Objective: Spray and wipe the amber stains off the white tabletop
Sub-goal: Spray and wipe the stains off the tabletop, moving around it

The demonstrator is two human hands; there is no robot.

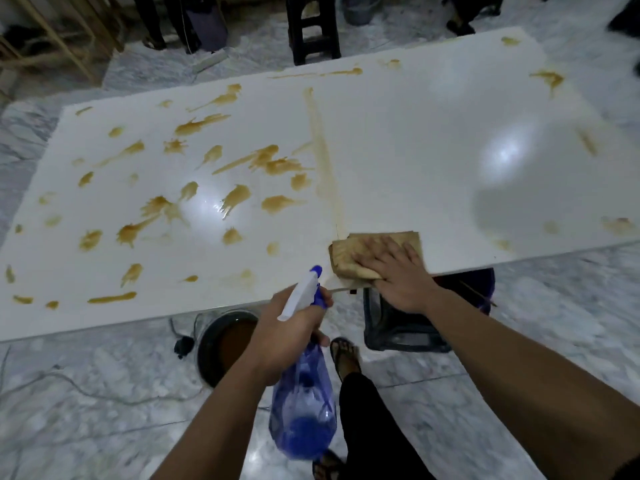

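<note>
Amber stains (194, 202) cover the left half of the white glossy desk (398, 161) as scattered smears and splashes; the right half carries only a few faint marks near its edges. One long pale amber streak (323, 157) runs from the far edge toward the near edge, dividing the two zones.

My right hand (398, 268) lies flat, fingers straight and spread, pressing on a folded tan cloth (349, 254) at the near edge of the desk, at the near end of that streak. The cloth is discoloured amber.

My left hand (291, 327) grips the neck of a translucent blue plastic spray bottle (304, 403) with a white-and-blue trigger head (304, 289). The nozzle points toward the desk, just beside the cloth; the bottle body hangs below the desk edge over the marble floor (104, 410).

A round dark bucket (221, 344) holding brown liquid stands on the floor beneath the near edge. A dark plastic stool (398, 327) stands beside it, under my right hand.
</note>
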